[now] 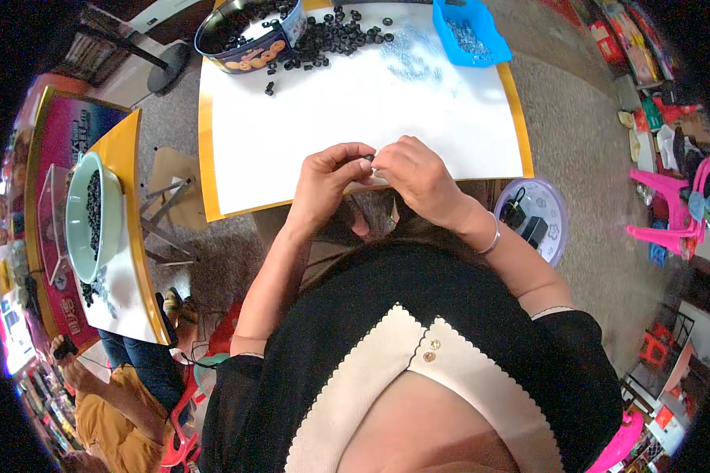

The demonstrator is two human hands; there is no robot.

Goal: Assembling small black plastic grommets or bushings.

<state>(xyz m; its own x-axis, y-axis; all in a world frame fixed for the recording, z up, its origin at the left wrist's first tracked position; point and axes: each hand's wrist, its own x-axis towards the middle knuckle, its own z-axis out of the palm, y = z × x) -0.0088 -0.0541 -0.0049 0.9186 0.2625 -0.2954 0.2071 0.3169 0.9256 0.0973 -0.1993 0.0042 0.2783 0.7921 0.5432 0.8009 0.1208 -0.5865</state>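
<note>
Over the near edge of a white-topped table [308, 134], my two hands meet. My left hand [327, 177] pinches a small black part [368, 158] between thumb and forefinger. Close against it, my right hand [418, 173] has its fingers pressed together at the same part; whatever they grip is too small and hidden to name. Toward the far side lies a loose pile of small black parts [331, 35], ring-like in shape. To the right of the pile, tiny bluish pieces [412, 57] are scattered.
A round tin [248, 57] holding black parts stands far left, a blue tray [503, 57] of tiny pieces far right. Below the right edge sits a lilac basin [562, 229]. At left, a seated person [118, 406] is beside another table with a pale green basin [112, 229].
</note>
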